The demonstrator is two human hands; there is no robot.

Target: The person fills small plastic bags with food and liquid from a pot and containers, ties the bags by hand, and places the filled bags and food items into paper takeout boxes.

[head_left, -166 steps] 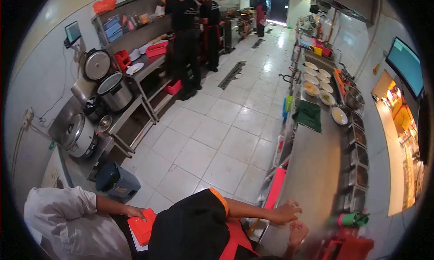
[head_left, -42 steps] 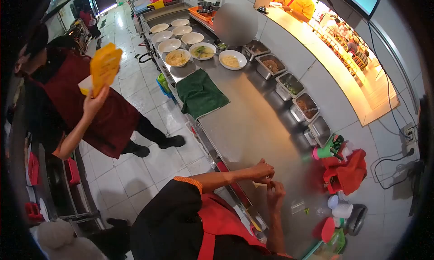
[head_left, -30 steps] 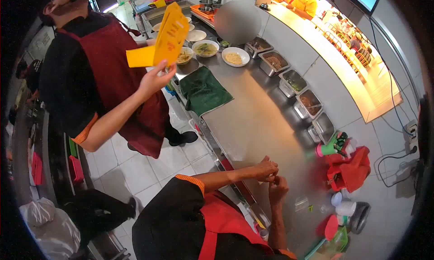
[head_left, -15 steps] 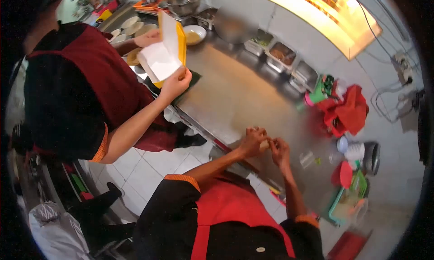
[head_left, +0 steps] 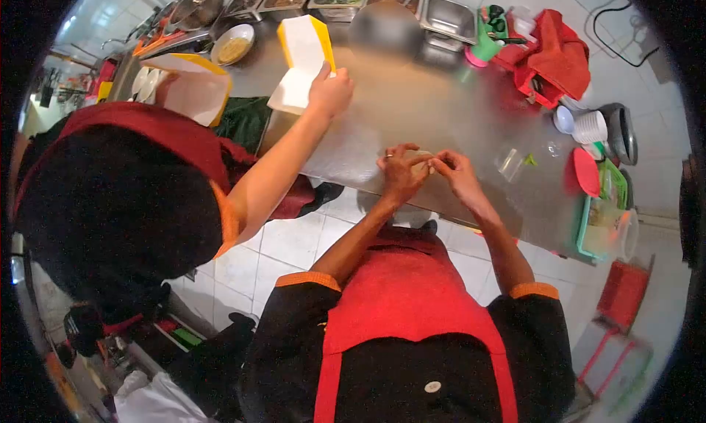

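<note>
Small pale item point(head_left: 421, 160) up between both hands, over the near middle of the steel surface point(head_left: 353, 140); partly hidden by fingers, can't tell what it is, or whether it touches the surface. Left grip point(head_left: 401, 170) closed around its left part, fingers curled over it. Right grip point(head_left: 457, 174) narrow, fingertips pinched at its right end, close beside the left fingers. Just right of the hands: clear plastic piece point(head_left: 510, 163) lying flat, green scrap point(head_left: 530, 160) next to it. Further right: stacked white cups point(head_left: 590, 127), teal basket point(head_left: 584, 228) at the right end. Far right: red cloth point(head_left: 557, 59), with a green-and-pink cup point(head_left: 487, 44) to its left. Far edge: row of metal tubs point(head_left: 448, 15). Left: co-worker's hand point(head_left: 331, 96) on an open yellow-and-white box point(head_left: 303, 48), second box point(head_left: 195, 88) left of it, green cloth point(head_left: 244, 122) just beside. Bowl point(head_left: 251, 36) of pale food, far left.
</note>
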